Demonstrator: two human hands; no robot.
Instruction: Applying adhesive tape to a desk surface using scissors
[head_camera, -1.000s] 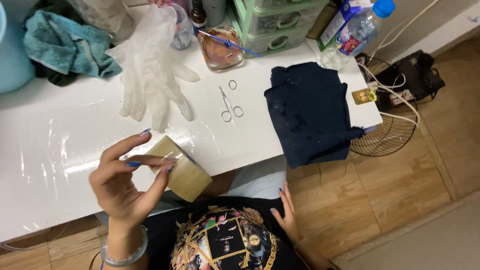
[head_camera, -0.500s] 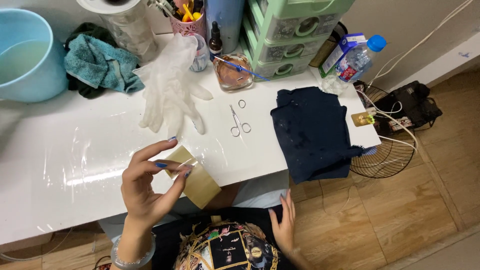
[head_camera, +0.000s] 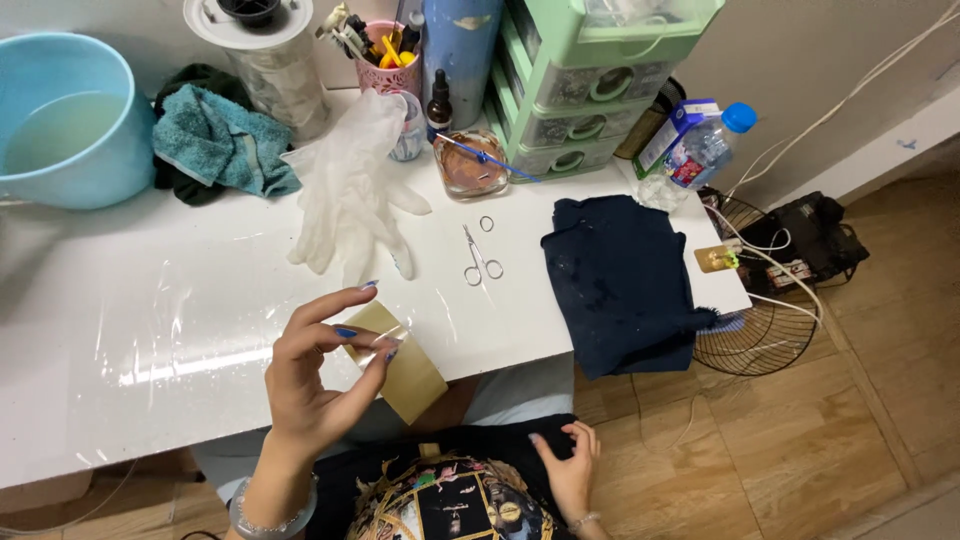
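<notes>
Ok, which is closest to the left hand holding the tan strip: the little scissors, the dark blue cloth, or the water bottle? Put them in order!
From the left hand, in the head view:
1. Small scissors, up and to the right on the white table.
2. Dark blue cloth, further right, draped over the table's edge.
3. Water bottle, at the far right back corner.

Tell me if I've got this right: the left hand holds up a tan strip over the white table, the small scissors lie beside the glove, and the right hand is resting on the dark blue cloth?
Not quite. In the head view the right hand rests in the person's lap, on the patterned black shirt, well apart from the dark blue cloth. The rest holds: the left hand holds the tan strip, and the scissors lie beside the glove.
</notes>
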